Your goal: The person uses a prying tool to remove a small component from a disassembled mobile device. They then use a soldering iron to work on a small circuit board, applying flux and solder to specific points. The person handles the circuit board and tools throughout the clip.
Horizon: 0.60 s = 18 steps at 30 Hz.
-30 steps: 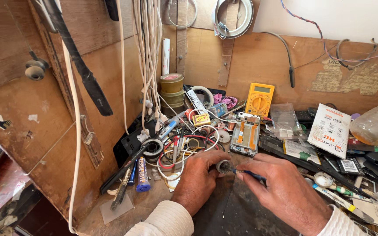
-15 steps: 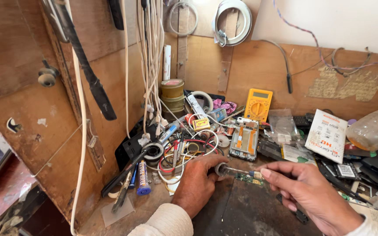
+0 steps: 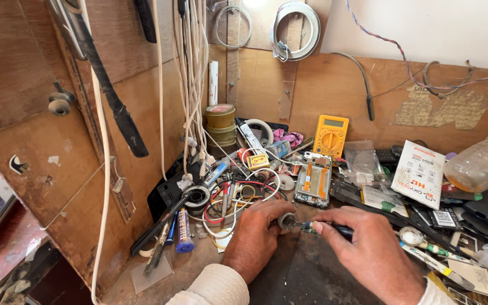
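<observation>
Small round part pinched by left hand fingers, centre-bottom of frame; dark tool clamped in right hand fingers, tip at part.

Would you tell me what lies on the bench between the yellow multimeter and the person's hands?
In the head view, an opened phone frame lies between the yellow multimeter and the hands, left hand and right hand.
</observation>
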Available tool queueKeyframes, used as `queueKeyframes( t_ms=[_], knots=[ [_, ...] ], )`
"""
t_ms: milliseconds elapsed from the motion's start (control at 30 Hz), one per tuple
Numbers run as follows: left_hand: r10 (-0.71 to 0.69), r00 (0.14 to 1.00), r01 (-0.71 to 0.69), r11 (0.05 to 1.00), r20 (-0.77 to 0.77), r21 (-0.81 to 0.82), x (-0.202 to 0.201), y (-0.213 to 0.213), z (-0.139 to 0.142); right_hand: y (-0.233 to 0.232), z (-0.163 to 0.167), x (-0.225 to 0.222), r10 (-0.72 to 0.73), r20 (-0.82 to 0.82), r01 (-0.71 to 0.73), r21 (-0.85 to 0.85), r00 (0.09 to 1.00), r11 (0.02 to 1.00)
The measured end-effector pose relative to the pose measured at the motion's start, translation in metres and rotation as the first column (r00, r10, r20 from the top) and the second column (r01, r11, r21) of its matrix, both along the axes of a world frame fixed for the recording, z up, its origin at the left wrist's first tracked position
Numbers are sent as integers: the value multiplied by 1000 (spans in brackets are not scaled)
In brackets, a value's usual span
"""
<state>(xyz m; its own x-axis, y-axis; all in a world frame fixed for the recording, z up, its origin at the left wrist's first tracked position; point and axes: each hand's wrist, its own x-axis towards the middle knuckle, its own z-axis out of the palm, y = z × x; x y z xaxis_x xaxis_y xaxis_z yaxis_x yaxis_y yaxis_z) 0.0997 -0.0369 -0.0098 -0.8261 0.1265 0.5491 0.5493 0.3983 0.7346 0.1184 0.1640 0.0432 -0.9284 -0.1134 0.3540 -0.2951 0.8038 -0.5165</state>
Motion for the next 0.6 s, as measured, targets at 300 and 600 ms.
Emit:
queueKeyframes(
  t_ms=[300,600],
  knots=[
    [-10,999,11,1000,-51,13,-3,0,-5,-10,-2,4,31,-37,-29,66,999,997],
    [78,992,-78,997,102,-4,1,0,2,32,-21,-10,115,407,96,-463,906,881]
  ],
)
